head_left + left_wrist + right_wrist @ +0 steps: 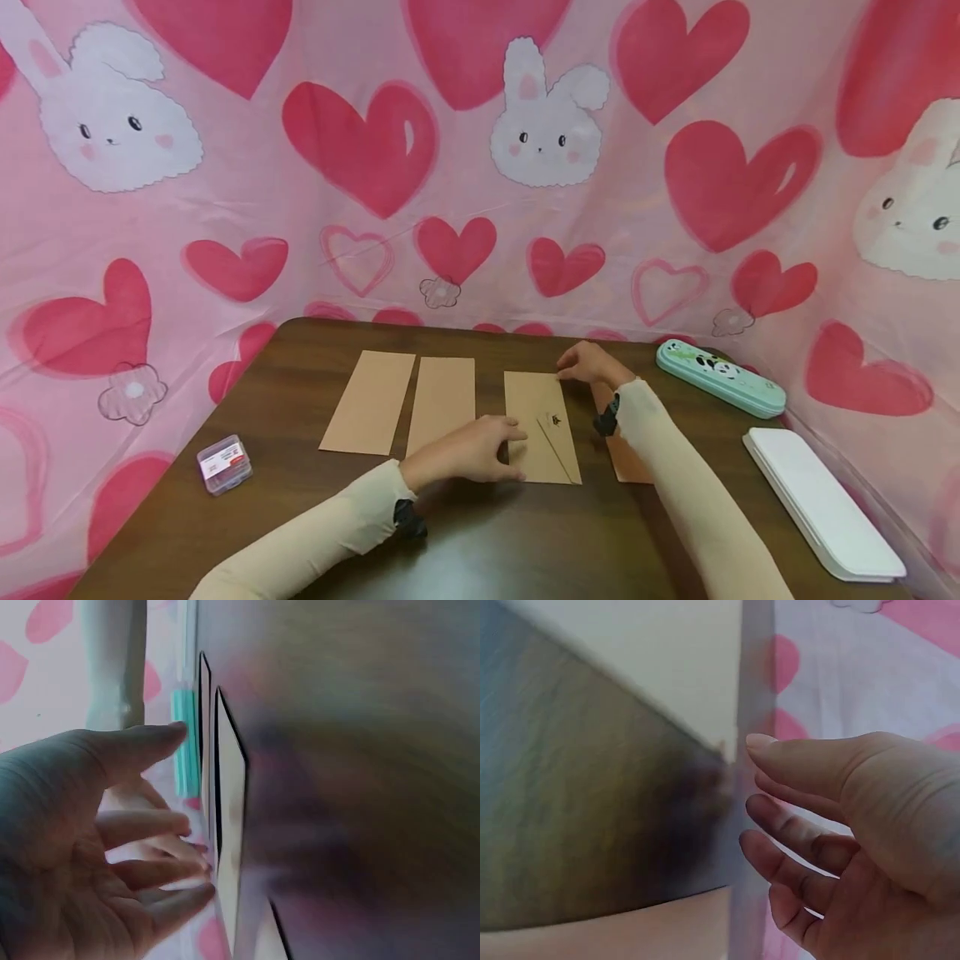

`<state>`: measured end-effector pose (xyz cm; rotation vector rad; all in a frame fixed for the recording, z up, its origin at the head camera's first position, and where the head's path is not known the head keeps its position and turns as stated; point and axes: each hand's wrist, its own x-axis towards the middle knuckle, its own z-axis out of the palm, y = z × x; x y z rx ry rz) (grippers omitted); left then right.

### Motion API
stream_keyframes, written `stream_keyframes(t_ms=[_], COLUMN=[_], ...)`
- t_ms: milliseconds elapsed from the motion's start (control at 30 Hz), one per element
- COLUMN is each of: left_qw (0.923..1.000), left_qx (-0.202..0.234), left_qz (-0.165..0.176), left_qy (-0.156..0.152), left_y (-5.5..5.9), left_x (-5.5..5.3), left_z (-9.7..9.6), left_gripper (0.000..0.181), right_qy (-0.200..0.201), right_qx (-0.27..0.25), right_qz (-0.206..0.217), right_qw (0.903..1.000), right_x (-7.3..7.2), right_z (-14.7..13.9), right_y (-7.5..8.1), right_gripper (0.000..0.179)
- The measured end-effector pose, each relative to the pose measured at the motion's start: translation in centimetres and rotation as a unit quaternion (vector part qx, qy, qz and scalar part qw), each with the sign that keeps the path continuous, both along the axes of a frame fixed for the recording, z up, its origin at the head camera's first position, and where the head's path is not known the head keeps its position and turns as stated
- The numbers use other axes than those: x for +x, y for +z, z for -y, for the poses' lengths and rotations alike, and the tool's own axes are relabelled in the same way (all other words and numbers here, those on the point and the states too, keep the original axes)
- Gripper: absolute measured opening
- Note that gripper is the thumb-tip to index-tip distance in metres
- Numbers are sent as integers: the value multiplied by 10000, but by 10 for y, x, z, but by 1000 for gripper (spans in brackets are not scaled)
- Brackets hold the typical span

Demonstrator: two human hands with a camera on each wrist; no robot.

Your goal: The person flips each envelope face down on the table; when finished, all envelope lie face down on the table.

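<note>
A kraft-brown envelope (528, 425) with a small dark print and a slanting flap line lies flat between my hands in the head view. My left hand (476, 450) is by its left edge, thumb and fingers extended and apart. At the far right corner is my right hand (594, 365), its fingers slightly bent. In the right wrist view, nothing is between that hand's thumb and fingers (802, 881). Two plain brown envelopes (369, 402) (444, 392) lie to the left, one partly behind my left hand. Another, redder envelope (628, 460) is partly hidden by my right forearm.
A mint pencil case (720, 379) with panda pictures lies at the back right, with a white case (825, 504) nearer along the right side. A small clear plastic box (224, 464) sits at the left. Pink heart-patterned cloth (465, 192) hangs around the dark wooden table (300, 500).
</note>
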<state>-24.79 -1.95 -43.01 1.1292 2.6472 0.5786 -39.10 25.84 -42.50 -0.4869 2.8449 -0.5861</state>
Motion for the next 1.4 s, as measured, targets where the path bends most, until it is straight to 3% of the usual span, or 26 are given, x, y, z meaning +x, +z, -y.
stream_keyframes(t_ms=[100,233,400,533,667,700,900,933,1133,1267,1400], left_qw=[9992,9968,9944,9930,9944,9946,9961,9963,9959,9965,9977], left_qx=[-339,-709,-911,-983,-900,-886,-792,-782,-845,-755,-579], left_qz=[-202,-361,-527,-647,-552,-539,-354,-319,-309,-360,-293], left_qy=[27,73,105,13,51,60,132,146,72,35,205], left_y=[-2,-5,-6,-5,-6,-6,-4,-3,-3,-6,-11], left_x=[-2,-2,-2,-3,-4,-4,-2,-1,2,1,1], left_z=[-19,-36,-45,-47,-45,-45,-41,-40,-35,-33,-30], left_gripper=[59,31,32,28,30,30,34,35,34,48,77], right_qy=[98,66,-66,-165,-70,65,304,262,534,637,773], right_qx=[125,152,289,431,397,301,-166,-183,-534,-743,-1172], right_qz=[-55,-61,11,78,69,12,-62,-47,-243,-391,-344], right_qw=[9999,9998,9996,9989,9992,9995,9994,9995,9968,9944,9895], right_x=[-4,-6,-5,-5,-5,-18,-18,-4,-3,-2,-5], right_z=[1,10,17,19,20,11,5,12,3,1,3], right_y=[-6,-12,-10,-7,-4,-17,-19,-5,-6,-4,-1], right_gripper=[29,24,38,35,22,18,16,16,15,14,15])
